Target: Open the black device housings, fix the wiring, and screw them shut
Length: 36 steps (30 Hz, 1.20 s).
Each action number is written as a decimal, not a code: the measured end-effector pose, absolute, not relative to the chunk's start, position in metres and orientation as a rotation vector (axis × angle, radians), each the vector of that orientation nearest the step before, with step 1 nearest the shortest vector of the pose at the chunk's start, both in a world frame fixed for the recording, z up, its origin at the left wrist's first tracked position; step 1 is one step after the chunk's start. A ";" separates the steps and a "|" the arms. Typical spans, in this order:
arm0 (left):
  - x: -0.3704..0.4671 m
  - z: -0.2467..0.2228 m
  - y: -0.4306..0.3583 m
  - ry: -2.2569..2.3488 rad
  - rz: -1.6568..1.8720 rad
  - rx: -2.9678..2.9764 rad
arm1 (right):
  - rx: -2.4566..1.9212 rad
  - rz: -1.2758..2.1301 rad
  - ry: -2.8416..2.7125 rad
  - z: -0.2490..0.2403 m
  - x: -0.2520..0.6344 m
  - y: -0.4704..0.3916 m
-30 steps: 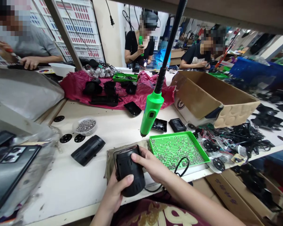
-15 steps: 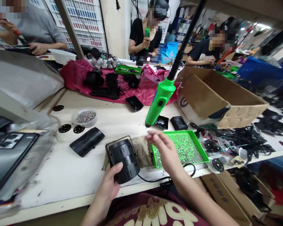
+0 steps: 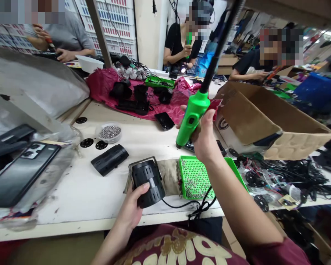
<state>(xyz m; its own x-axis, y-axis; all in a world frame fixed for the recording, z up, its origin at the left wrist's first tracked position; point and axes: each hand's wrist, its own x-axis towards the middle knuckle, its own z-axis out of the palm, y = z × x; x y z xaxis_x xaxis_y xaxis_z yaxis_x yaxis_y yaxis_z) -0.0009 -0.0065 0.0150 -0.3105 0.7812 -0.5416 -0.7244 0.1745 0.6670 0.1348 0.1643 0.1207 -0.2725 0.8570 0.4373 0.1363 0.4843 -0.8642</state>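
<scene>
A black slotted lamp housing (image 3: pixel 148 180) with a wire bracket sits at the table's front, its cable running right. My left hand (image 3: pixel 134 204) grips it from the lower left, thumb on its side. Above the table hangs a green electric screwdriver (image 3: pixel 191 117) on a black cord, tip pointing down. My right hand (image 3: pixel 205 136) is wrapped round its body from the right. Under my right forearm lies a green tray (image 3: pixel 195 178) of small screws. Left of the housing rests a curved black shell (image 3: pixel 109 159).
A round tub (image 3: pixel 110 133) of screws stands behind the shell near black discs (image 3: pixel 86 142). An open cardboard box (image 3: pixel 245 121) and wired parts fill the right. A phone (image 3: pixel 23 173) lies left. Pink plastic (image 3: pixel 102 86) and people are beyond.
My right hand has risen from above the screw tray and taken hold of the green screwdriver. The view has shifted, so the scene sits further right. My left hand still holds the housing.
</scene>
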 end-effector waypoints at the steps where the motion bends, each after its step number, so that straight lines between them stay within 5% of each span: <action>1: 0.000 0.016 -0.007 1.153 1.502 0.064 | -0.822 0.942 -1.695 0.120 0.132 0.161; 8: -0.003 0.013 -0.004 1.222 1.473 -0.020 | -0.724 1.161 -1.433 0.106 0.136 0.149; 29: 0.002 0.012 0.004 1.244 1.541 0.041 | -0.702 1.055 -1.537 0.094 0.156 0.125; 36: 0.008 0.018 0.006 1.297 1.534 0.120 | -0.350 1.239 -1.023 0.097 0.122 0.099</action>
<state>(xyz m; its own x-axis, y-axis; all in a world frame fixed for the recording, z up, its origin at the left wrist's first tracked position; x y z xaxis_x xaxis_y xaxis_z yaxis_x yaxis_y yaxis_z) 0.0078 0.0057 0.0184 -0.4221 0.7441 -0.5178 -0.6343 0.1657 0.7551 0.1220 0.0992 0.0966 -0.0245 0.8934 0.4485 -0.6095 0.3423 -0.7151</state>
